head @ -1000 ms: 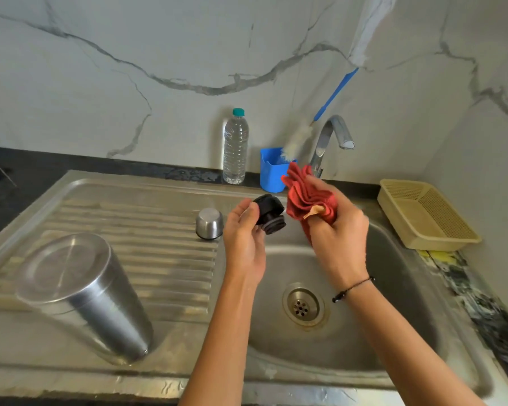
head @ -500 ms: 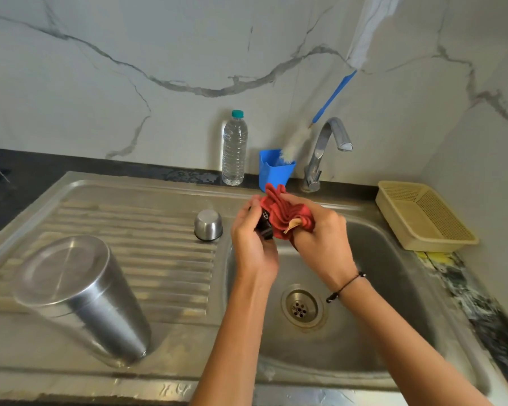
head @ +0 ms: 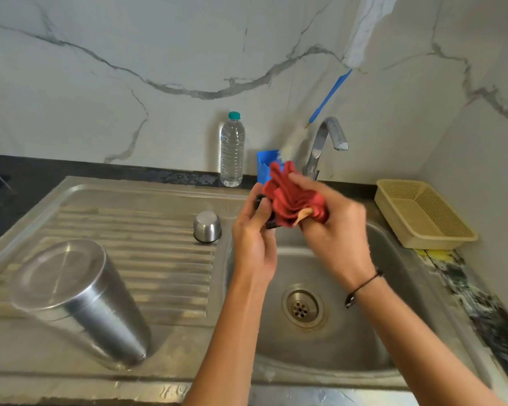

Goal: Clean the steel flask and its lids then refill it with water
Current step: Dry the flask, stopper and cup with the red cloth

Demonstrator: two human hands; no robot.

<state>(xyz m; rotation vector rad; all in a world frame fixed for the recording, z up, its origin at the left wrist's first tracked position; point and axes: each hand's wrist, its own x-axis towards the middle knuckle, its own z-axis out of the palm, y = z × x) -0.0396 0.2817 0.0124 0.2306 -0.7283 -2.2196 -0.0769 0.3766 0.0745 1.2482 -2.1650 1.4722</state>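
Note:
My left hand grips the black inner lid above the sink's left rim; most of the lid is hidden by my fingers and the cloth. My right hand holds a bunched red cloth pressed against the lid. The steel flask stands upside down on the draining board at the front left. The small steel cap sits upside down on the board, left of my left hand.
The sink basin with its drain lies below my hands. Behind stand a tap, a blue holder with a bottle brush, and a plastic water bottle. A beige basket sits at the right.
The red cloth has come down over the black lid, which was in plain sight a second ago. Both hands have stayed together above the sink's left rim, the right one blurred by motion.

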